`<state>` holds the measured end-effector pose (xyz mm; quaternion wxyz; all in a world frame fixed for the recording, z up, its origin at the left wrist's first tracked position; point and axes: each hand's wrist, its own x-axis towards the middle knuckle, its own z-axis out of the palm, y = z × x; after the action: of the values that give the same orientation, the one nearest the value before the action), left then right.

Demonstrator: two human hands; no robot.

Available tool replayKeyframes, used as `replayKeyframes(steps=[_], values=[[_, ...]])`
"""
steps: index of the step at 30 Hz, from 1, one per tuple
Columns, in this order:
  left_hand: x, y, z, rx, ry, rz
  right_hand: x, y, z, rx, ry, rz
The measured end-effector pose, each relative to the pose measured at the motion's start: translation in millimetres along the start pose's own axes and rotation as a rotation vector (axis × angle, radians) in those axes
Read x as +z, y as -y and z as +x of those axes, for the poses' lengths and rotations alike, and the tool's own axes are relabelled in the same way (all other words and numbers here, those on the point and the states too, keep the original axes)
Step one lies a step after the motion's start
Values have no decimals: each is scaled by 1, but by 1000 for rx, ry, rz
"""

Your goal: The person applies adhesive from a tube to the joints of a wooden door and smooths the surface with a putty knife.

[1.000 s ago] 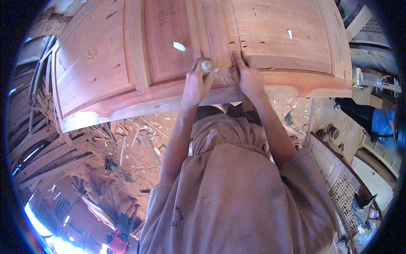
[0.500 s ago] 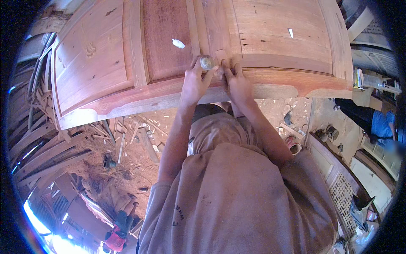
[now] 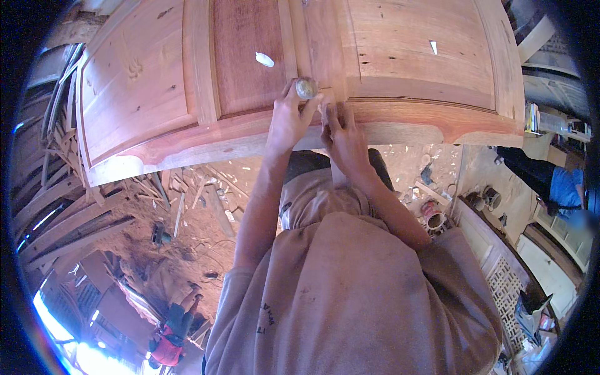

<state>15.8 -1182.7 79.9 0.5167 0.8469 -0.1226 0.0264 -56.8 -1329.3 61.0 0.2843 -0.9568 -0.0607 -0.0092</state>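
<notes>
My left hand (image 3: 287, 122) is closed around a small round-topped container (image 3: 306, 89) at the wooden door panel's near rail. The container's sides are hidden by my fingers. Close to its right, my right hand (image 3: 347, 140) bends its fingers down over the same rail. A small flat wood-coloured piece (image 3: 325, 93) shows at those fingertips; its kind is unclear. Both hands rest over the panelled door (image 3: 144, 75), which lies flat before me. A white oval thing (image 3: 264, 59) lies on its dark inset panel.
A white scrap (image 3: 434, 47) lies on the right panel. Wood offcuts (image 3: 150, 187) and shavings litter the floor at left. A reddish tin (image 3: 432, 215) stands at right, by a lattice panel (image 3: 503, 281). One person (image 3: 565, 184) is at far right, another (image 3: 169, 344) at lower left.
My right hand has drawn back toward me along the rail, with the small piece at its fingertips. My left hand stays nearly in place with the container.
</notes>
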Motion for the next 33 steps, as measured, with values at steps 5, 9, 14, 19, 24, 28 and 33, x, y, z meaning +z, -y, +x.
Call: replayKeyframes(steps=[5,9,14,19,24,28,33], values=[[1,-3,-1,-32,-12,-37,1,-4,-18,12,46,-4],[0,-2,-2,-71,9,2,-17,7,-30,172,280,88],[-6,-7,-3,-58,10,-23,-15,-21,-30,134,177,85],[-1,-3,-2,-12,-6,-31,-9,-35,17,43,-10,-33],[1,1,-2,-40,-14,-61,7,-16,0,73,101,6],[0,-2,-3,-87,10,-38,6,-9,-11,70,17,60],[2,1,-3,-49,-4,-17,-3,-5,-26,102,126,58]])
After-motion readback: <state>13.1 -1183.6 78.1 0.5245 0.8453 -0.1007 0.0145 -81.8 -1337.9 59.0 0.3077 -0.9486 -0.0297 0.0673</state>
